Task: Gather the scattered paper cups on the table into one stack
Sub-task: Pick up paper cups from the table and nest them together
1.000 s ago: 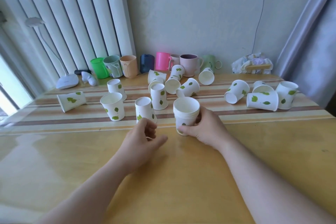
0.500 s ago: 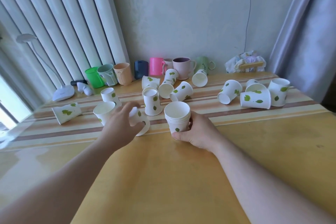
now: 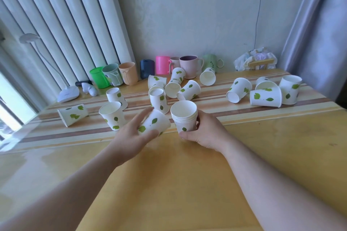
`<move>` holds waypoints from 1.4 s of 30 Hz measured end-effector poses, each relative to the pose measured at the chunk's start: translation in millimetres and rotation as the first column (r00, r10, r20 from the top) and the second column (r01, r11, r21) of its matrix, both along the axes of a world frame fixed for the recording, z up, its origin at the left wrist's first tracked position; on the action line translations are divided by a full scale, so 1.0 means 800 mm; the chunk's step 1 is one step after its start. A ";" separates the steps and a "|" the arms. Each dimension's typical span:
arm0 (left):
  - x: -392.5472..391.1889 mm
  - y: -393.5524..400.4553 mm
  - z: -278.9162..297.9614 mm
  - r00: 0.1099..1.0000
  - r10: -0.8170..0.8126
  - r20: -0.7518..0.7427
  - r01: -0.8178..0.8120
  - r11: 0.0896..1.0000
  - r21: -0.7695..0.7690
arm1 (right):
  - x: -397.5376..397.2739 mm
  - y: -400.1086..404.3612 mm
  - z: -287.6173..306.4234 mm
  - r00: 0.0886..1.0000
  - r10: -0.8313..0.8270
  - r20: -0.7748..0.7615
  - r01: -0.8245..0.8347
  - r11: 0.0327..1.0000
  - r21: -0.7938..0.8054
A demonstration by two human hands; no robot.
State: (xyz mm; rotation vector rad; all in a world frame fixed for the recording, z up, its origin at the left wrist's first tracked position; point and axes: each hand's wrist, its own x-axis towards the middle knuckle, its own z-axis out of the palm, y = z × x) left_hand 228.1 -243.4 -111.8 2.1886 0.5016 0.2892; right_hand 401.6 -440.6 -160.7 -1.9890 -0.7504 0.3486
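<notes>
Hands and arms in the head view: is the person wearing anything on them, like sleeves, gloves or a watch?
No. The left hand and right hand are bare, without gloves or visible rings. Both forearms are uncovered as far as the picture shows, with no sleeves, watch or bracelet.

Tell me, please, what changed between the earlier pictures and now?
The left hand reached forward to an upright paper cup, took hold of it, and now carries it tilted toward the stack. The right hand stayed gripping the stack on the table. The other scattered cups did not move.

Home: curtains (image 3: 319,24), mugs (image 3: 189,65), table (image 3: 169,184).
</notes>
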 end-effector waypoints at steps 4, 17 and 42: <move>0.031 -0.019 0.023 0.969 0.104 0.225 -0.023 0.942 -0.335 | 0.002 0.000 -0.002 1.000 0.009 -0.009 -0.009 1.000 -0.001; 0.085 -0.071 0.029 0.880 0.148 0.451 0.069 0.900 -0.430 | 0.001 -0.001 0.003 0.999 0.032 0.033 -0.032 0.999 -0.009; 0.000 0.099 -0.024 0.845 0.516 0.141 -0.525 0.850 0.041 | 0.004 0.003 -0.006 1.000 0.012 -0.016 -0.012 1.000 -0.005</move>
